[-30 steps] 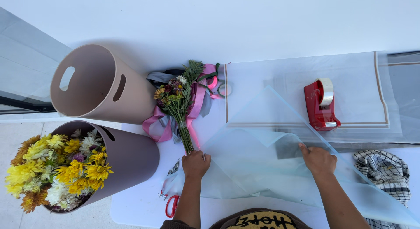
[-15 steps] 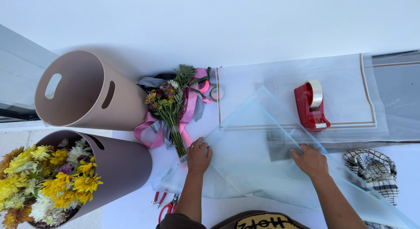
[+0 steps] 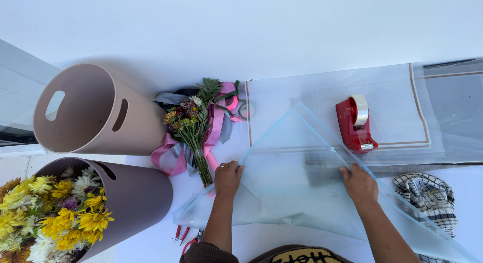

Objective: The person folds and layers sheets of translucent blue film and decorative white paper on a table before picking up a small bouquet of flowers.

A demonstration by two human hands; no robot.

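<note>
Seemingly, both hands, left [image 3: 228, 178] and right [image 3: 359, 183], lay flat with fingers spread, clamping nothing, on the translucent wrapping sheet [image 3: 297, 192] on the desk [image 3: 151, 21], which could easily slide or crease under uneven pressure.

— What is seen of the surroundings?
— A white counter [image 3: 241, 26] is lit evenly by bright, soft light, with faint shadows cast on it. At the left edge a grey panel [image 3: 20, 92] is seen, and pale floor tiles [image 3: 12, 165] are glimpsed below it.
</note>
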